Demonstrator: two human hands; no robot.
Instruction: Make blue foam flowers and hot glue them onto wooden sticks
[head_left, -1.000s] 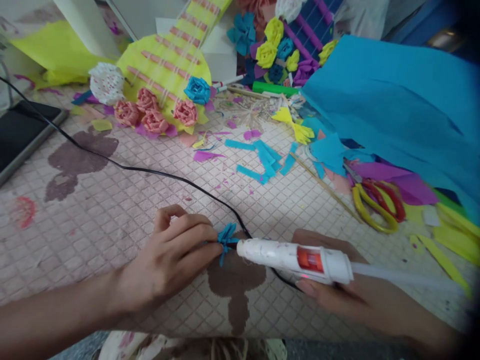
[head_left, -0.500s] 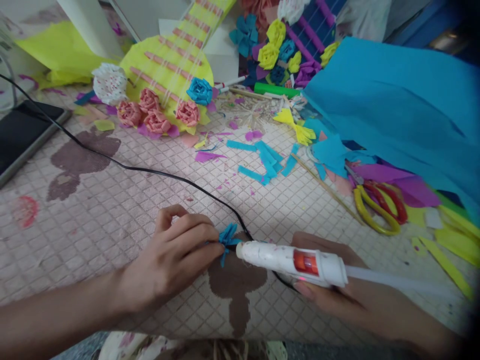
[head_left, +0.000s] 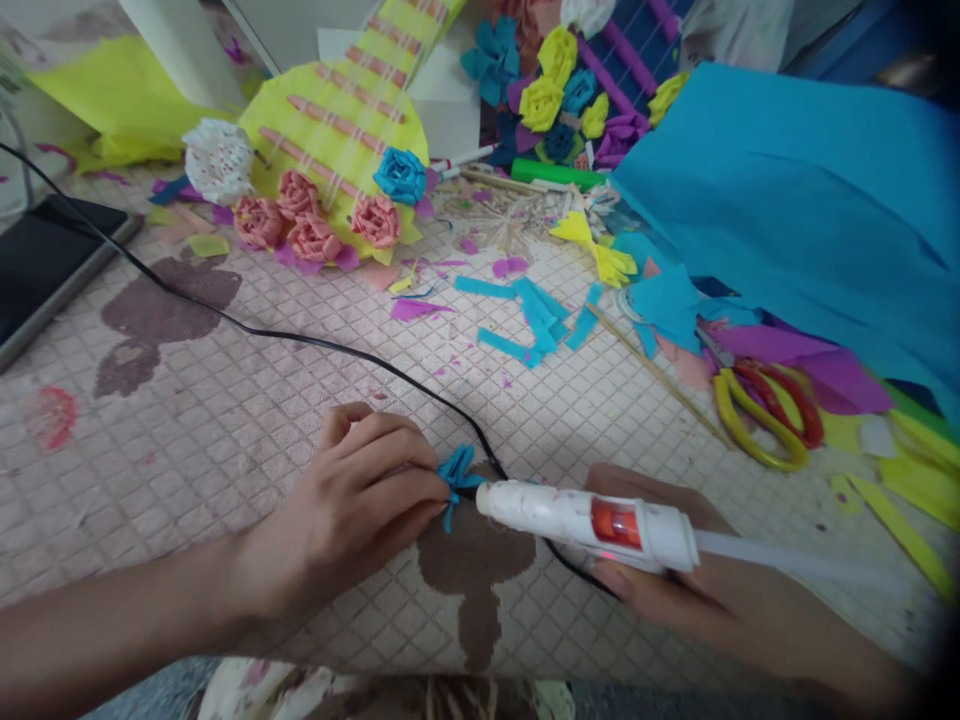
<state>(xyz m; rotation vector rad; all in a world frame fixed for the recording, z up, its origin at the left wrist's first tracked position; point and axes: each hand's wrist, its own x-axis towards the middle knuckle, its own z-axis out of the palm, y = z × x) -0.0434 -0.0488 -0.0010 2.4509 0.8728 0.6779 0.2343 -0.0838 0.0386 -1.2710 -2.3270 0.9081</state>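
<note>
- Right hand (head_left: pixel 697 600) grips the glue gun (head_left: pixel 555 515): stiff, probably hot at its nozzle (head_left: pixel 471 493), best held well behind.
- Left hand (head_left: pixel 352 500) pinches the blue paper flower (head_left: pixel 459 465) at that nozzle; likely light, easily crushed, best held gently.
- Farther off, blue paper strips (head_left: pixel 540 315).

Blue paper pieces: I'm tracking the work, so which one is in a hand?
The small bunched piece, pinched by the left hand near the tip of the glue gun. The flat strips and big sheet lie untouched.

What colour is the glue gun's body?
The glue gun is mostly white, in the head view.
</note>
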